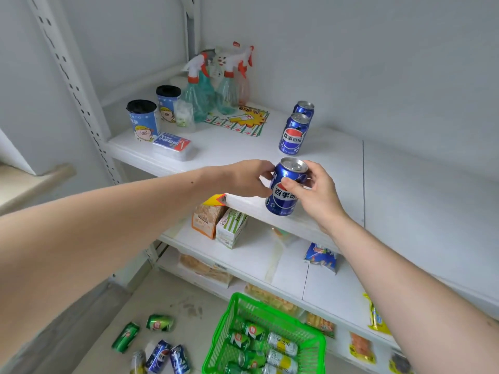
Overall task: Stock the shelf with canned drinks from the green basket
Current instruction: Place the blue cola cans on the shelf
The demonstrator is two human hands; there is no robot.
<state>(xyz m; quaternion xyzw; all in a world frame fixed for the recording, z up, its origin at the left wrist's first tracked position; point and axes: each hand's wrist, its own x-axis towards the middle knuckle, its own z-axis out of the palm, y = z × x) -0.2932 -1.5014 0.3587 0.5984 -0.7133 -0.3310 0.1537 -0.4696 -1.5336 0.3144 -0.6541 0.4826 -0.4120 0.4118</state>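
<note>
Standing three blue cans [285,187] on shelf [229,147].

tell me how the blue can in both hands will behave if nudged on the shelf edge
The blue can looks rigid metal, so it probably won't dent. Upright near the shelf edge, it could tip off. On its side it would likely roll, like the floor cans.

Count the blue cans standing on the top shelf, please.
3: one held by both hands at the front edge, one behind it, one at the back. None seem hidden.
</note>
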